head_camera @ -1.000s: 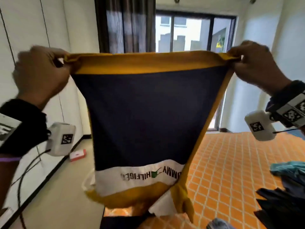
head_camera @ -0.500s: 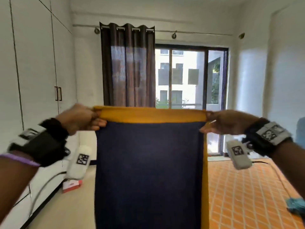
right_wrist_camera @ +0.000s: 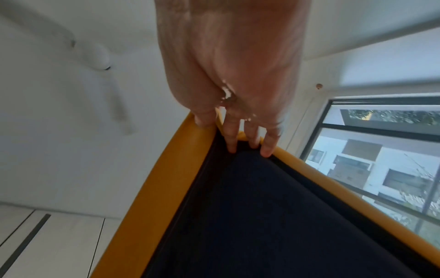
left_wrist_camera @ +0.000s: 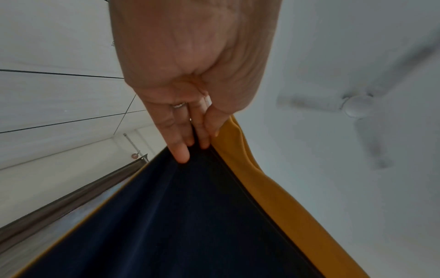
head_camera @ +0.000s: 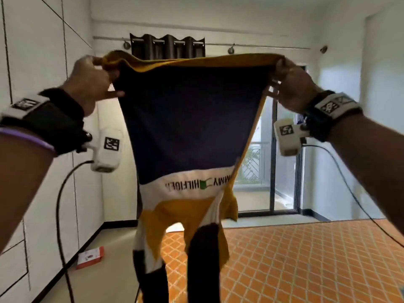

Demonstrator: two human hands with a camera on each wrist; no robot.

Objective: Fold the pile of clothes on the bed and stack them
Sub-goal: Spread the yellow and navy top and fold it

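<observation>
Since half a second ago both hands have risen and spread the shirt (head_camera: 188, 119) higher, so its white logo band, yellow yoke and dangling dark sleeves now show below the navy panel. Nearest, the left hand (head_camera: 91, 82) on the left and the right hand (head_camera: 293, 84) on the right each pinch a corner of the yellow hem, holding the garment upside down in the air in front of the person. In the left wrist view the left fingers (left_wrist_camera: 182, 152) are curled round the hem's edge; in the right wrist view the right fingers (right_wrist_camera: 231, 143) are curled round it likewise. Below and beyond the hanging shirt lies the bed (head_camera: 306, 259) with its orange lattice cover, and a red-and-white box (head_camera: 90, 256) sits on the floor at left. Farthest are the curtain (head_camera: 168, 45) and the window (head_camera: 282, 171).
</observation>
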